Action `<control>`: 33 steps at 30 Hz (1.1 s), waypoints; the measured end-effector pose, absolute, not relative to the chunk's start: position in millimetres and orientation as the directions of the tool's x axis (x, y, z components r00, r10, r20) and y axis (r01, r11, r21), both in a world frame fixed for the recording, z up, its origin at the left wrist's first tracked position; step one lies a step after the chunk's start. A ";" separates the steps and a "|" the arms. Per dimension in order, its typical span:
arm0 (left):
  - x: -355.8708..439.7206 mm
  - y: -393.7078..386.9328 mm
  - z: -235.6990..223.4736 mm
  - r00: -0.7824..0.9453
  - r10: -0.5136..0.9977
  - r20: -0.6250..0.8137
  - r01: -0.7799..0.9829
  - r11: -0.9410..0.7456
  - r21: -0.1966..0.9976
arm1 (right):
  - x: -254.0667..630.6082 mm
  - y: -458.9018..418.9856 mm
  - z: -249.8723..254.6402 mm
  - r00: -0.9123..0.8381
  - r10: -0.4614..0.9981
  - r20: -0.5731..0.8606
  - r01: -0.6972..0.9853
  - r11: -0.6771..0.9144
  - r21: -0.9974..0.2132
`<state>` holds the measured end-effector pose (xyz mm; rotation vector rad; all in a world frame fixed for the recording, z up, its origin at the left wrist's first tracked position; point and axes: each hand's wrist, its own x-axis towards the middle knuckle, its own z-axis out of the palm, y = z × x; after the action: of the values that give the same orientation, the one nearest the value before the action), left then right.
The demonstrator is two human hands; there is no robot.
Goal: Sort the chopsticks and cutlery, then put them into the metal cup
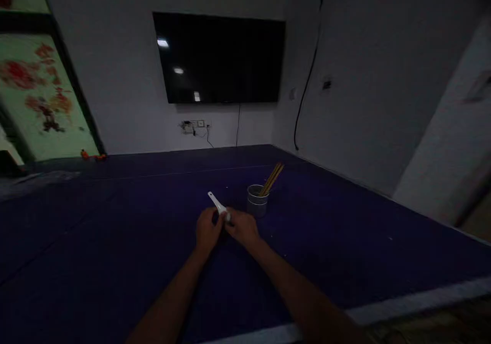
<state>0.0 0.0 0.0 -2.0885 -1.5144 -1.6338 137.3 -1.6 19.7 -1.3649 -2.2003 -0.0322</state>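
A white soup spoon [217,203] is held between both hands, its handle pointing away and to the left. My left hand [207,229] is closed on it from the left side, near the bowl. From the right, my right hand [243,226] pinches the bowl end, which the fingers partly cover. Just beyond my right hand stands a grey metal cup [257,207], upright on the dark blue surface. Several chopsticks [271,179] lean out of the cup toward the right.
The dark blue surface [153,262] reaches to the walls, with a pale edge [418,300] at the near right. A large screen [224,60] hangs on the back wall. A black cable [310,72] runs down the right wall. Small orange objects [93,155] lie far left.
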 end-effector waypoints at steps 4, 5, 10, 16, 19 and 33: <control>1.7 -2.6 -1.1 -0.034 0.577 0.816 0.729 -0.544 0.416 | 136.6 -1.9 19.3 -0.308 0.819 0.485 0.822 0.486 -0.298; 1.3 -3.4 -1.1 -0.003 0.548 0.837 0.743 -0.559 0.368 | 136.8 -2.6 19.4 -0.309 0.806 0.505 0.811 0.501 -0.303; -1.4 -7.7 0.9 0.183 0.439 0.880 0.804 -0.582 0.123 | 141.0 -9.8 20.1 -0.284 0.684 0.672 0.737 0.604 -0.303; 1.3 -8.1 1.2 0.325 0.365 0.872 0.793 -0.608 -0.041 | 138.0 -13.4 17.4 -0.260 0.507 0.822 0.671 0.707 -0.224; 1.9 -6.7 -0.2 0.300 0.366 0.881 0.810 -0.586 -0.032 | 134.7 -11.8 17.5 -0.229 0.464 0.856 0.696 0.693 -0.190; 6.6 -6.5 0.1 0.251 0.432 0.866 0.805 -0.591 0.062 | 190.9 18.8 32.4 0.282 0.341 0.897 0.723 0.539 -0.432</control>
<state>6.6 -6.5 0.1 -2.1334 -1.1287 -1.2826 190.9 18.8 32.4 -1.0361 -1.3165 -0.3293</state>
